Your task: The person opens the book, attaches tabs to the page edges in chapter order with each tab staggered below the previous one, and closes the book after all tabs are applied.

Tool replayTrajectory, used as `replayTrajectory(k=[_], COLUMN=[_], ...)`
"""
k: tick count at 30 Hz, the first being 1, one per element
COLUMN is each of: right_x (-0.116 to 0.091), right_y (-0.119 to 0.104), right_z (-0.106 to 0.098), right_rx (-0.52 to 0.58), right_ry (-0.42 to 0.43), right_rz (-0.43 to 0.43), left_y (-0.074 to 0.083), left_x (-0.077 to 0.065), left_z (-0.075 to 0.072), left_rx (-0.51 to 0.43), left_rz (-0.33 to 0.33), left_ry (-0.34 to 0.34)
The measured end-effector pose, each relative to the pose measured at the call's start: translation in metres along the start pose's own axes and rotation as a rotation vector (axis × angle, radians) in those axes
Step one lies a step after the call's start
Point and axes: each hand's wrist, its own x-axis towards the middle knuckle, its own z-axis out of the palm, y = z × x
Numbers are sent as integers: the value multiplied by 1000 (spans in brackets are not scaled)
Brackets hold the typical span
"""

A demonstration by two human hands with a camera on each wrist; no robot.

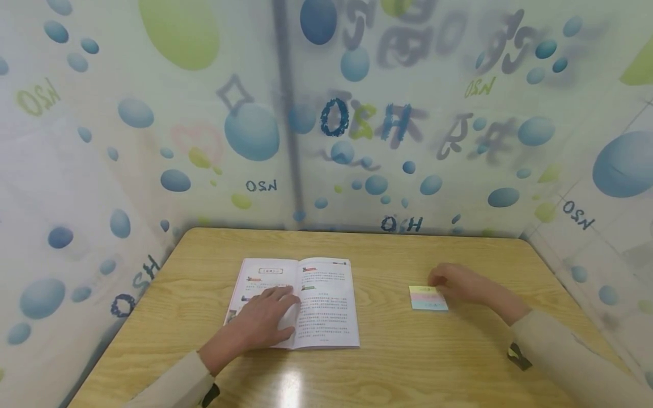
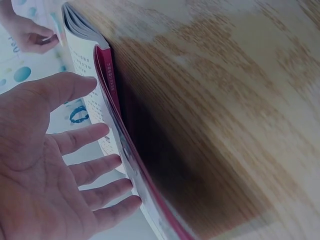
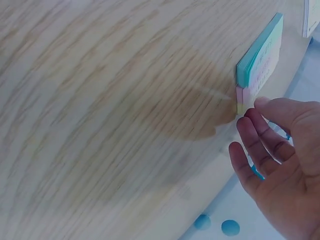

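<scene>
An open book with printed pages lies on the left half of the table. My left hand rests on its left page near the fold, fingers spread and nearly straight. In the left wrist view, those fingertips touch the page, and a red cover edge shows below. To the right lies a set of sticky notes in yellow, pink and blue strips with writing on them. At the yellow end, my right hand pinches the corner of the yellow sticky note between thumb and fingertips.
The wood-grain table has its far edge against a pale curtain printed with bubbles and letters. More of this curtain hangs at the left and right sides. A stretch of tabletop separates the book from the sticky notes.
</scene>
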Motion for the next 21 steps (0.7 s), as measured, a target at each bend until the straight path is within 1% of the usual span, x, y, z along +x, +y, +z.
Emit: replayTrajectory(k=[4,10,15,21], right_x=[6,14,19,21], right_y=[-3,-1,0,-6], right_z=[0,3,4,3], right_rx=[59,85,104,123], right_ry=[-17,-52,-80,-99], right_rz=[0,-11,21,78], left_y=[-1,-1,1,2], left_x=[1,2,1,1], left_z=[1,1,0,-1], left_rx=[-2,2,1,3], left_rz=[4,2,-6,-15], left_ry=[1,-8,-12,-17])
